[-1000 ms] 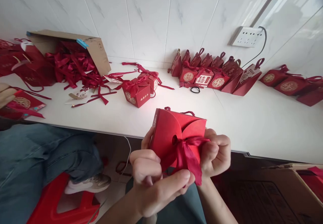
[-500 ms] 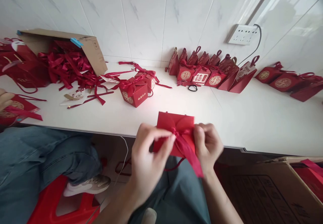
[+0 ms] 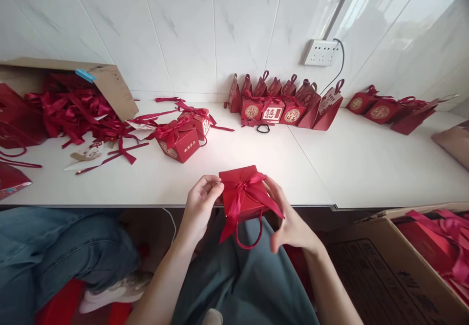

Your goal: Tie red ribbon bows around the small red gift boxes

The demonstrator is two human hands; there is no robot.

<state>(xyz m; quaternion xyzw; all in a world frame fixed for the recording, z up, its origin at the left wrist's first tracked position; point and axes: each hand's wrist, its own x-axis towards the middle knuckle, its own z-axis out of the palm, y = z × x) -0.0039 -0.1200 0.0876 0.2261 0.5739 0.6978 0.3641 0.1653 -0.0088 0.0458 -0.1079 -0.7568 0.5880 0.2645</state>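
A red gift box (image 3: pixel 234 207) with a satin ribbon bow (image 3: pixel 244 188) on its top is held at the table's front edge, over my lap. A red cord handle (image 3: pixel 251 244) hangs from its near side. My left hand (image 3: pixel 201 205) is closed on the box's left side, thumb and fingers pinching its edge. My right hand (image 3: pixel 293 220) is at the box's right side, its fingers stretched along it and partly hidden behind the ribbon. The right thumb stands well apart, off the box.
Tied gift boxes (image 3: pixel 179 141) and loose ribbons lie left of centre on the white table (image 3: pixel 220 154). Red bags and boxes (image 3: pixel 293 112) line the wall. A ribbon-filled carton (image 3: pixel 117 85) stands left; another carton (image 3: pixel 366 261) sits low right. Another person's leg (image 3: pixel 73 247) is at left.
My left hand has moved from the bow's knot to the box's left side. My right hand has opened, its thumb now away from the box. The view has shifted right.
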